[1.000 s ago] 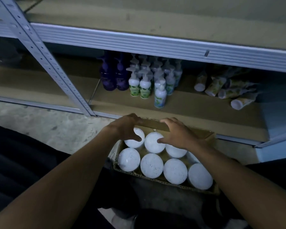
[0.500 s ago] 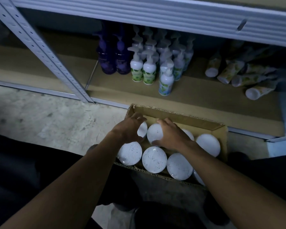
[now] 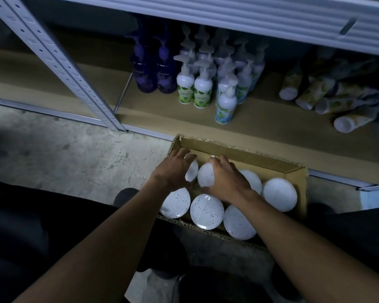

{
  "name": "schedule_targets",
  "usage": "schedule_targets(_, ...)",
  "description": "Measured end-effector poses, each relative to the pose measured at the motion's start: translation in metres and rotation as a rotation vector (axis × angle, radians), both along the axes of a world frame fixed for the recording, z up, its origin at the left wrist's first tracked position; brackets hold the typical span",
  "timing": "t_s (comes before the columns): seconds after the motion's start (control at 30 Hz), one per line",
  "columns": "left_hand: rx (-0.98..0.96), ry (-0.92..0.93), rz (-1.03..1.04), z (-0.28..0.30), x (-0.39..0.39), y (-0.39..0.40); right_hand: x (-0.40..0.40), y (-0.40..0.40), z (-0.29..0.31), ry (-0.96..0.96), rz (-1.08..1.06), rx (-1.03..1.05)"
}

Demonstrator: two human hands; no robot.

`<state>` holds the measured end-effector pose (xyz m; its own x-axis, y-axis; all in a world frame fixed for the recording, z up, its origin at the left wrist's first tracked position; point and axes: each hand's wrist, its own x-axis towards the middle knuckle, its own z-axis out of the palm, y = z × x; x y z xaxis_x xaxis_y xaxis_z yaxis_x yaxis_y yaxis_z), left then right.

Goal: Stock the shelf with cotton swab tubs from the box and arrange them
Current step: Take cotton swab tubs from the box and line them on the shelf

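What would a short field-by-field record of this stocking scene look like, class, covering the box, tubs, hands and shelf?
box: open cardboard box on the floor in front of the shelf
tubs: white-lidded tubs upright inside the box, seven lids at least partly visible
left hand: left hand curled over a back-row tub
right hand: right hand curled over the neighbouring tub
shelf: bottom shelf holds purple bottles, white pump bottles and lying tubes
tubs on shelf: none visible

Tubs (image 3: 206, 211) in box (image 3: 239, 149), box before shelf (image 3: 271, 132), bottles (image 3: 202, 88) on shelf
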<state>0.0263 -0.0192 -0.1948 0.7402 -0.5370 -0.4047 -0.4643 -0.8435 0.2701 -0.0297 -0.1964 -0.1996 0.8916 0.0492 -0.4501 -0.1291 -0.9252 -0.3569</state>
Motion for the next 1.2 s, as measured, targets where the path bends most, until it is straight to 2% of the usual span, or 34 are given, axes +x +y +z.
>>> schedule_targets(0.6, 0.016, 0.002, 0.028, 0.017, 0.005, -0.002, -0.001, 0.001, 0.023, -0.059, -0.004, 0.002)
schedule_targets(0.93, -0.046, -0.04, 0.068, 0.065, 0.002, -0.003, -0.005, -0.008, 0.07, -0.177, 0.003, 0.016)
schedule_targets(1.2, -0.12, -0.106, 0.054, 0.126, -0.004, -0.009, -0.01, -0.018, 0.125, -0.28, 0.006, 0.018)
